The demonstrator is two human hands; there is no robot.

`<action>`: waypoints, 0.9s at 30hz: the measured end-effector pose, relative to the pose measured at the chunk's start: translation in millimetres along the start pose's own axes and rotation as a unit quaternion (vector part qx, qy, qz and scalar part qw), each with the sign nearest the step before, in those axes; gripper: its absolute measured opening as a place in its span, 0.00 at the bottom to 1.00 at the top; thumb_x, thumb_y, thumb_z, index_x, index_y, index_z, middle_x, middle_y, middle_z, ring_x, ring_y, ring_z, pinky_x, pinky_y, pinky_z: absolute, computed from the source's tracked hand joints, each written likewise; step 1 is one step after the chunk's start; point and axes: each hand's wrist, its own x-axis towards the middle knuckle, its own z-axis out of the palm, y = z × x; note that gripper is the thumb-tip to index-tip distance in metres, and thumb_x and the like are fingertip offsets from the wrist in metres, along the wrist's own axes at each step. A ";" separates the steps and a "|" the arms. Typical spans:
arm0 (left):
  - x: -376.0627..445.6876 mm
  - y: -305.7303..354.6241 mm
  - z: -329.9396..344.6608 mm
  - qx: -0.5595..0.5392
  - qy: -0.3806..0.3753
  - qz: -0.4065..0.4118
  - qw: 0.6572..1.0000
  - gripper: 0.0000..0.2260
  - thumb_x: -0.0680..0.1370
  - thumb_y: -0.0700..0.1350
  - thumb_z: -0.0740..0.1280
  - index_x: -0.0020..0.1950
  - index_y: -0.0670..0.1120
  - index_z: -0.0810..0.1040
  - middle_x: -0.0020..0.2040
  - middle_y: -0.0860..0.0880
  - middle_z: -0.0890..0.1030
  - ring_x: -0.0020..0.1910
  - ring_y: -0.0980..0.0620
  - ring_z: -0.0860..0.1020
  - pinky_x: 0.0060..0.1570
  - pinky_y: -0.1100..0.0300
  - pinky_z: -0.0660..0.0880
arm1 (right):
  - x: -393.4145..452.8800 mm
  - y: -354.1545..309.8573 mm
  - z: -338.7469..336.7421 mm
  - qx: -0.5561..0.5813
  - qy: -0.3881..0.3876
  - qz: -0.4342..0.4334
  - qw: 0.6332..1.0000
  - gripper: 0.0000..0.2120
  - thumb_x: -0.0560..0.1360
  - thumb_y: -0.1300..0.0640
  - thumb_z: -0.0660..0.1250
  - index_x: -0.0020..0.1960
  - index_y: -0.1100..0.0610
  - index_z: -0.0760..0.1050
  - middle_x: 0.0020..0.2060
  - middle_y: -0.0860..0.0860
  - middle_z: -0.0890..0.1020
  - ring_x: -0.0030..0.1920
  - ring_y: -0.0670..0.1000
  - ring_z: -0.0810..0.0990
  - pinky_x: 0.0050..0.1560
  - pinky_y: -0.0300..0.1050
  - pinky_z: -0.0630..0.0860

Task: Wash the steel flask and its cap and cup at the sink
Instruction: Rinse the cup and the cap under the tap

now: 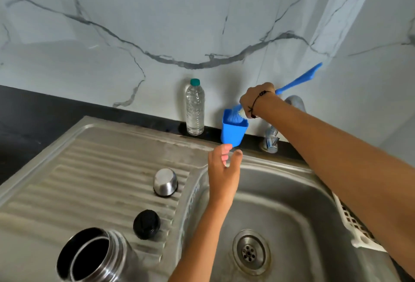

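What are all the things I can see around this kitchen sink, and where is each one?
Open steel flask: one, silver, upright on the draining board, nearest the camera.
Round black cap: one, black, on the draining board beyond the flask.
Small steel cup: one, silver, upside down on the draining board.
Clear plastic water bottle: one, clear with a green top, against the wall.
Blue plastic holder: one, blue, by the tap.
Blue bottle brush: one, blue, bristles in the holder.
Steel tap: one, silver, behind the basin.
Steel sink basin: one, silver, with a drain.
White plastic basket: one, white, at the basin's right rim.
Left hand: open, just below the holder.
Right hand: grips the brush.
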 end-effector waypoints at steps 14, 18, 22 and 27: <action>-10.4 -23.7 -14.1 -0.001 -0.019 -0.015 1.000 0.09 0.71 0.54 0.67 0.50 0.58 0.75 0.53 0.51 0.76 0.54 0.52 0.75 0.53 0.63 0.72 | 53.0 -4.6 28.7 -0.004 0.005 0.027 1.000 0.09 0.73 0.57 0.68 0.53 0.55 0.76 0.47 0.51 0.79 0.57 0.58 0.74 0.65 0.59 0.61; -11.1 -27.9 -14.1 0.010 -0.010 -0.006 1.000 0.17 0.65 0.61 0.63 0.50 0.57 0.75 0.52 0.52 0.76 0.53 0.52 0.76 0.54 0.59 0.74 | 60.8 -15.4 38.9 0.007 0.068 0.055 0.996 0.12 0.75 0.56 0.64 0.59 0.55 0.74 0.56 0.53 0.77 0.61 0.57 0.71 0.66 0.62 0.60; -11.4 -31.9 -14.6 0.011 -0.017 -0.014 1.000 0.14 0.67 0.59 0.64 0.50 0.57 0.75 0.52 0.51 0.76 0.53 0.53 0.75 0.50 0.65 0.73 | 61.2 -22.9 49.0 -0.036 0.135 0.079 0.987 0.13 0.77 0.57 0.60 0.60 0.57 0.73 0.59 0.56 0.73 0.61 0.58 0.69 0.64 0.62 0.65; -10.5 -31.4 -13.8 0.018 -0.023 -0.016 0.999 0.09 0.71 0.52 0.66 0.51 0.56 0.75 0.52 0.52 0.76 0.53 0.53 0.75 0.48 0.69 0.72 | 62.7 -25.5 54.1 -0.087 0.164 0.111 0.976 0.10 0.77 0.57 0.60 0.55 0.56 0.75 0.54 0.54 0.72 0.55 0.56 0.68 0.58 0.55 0.67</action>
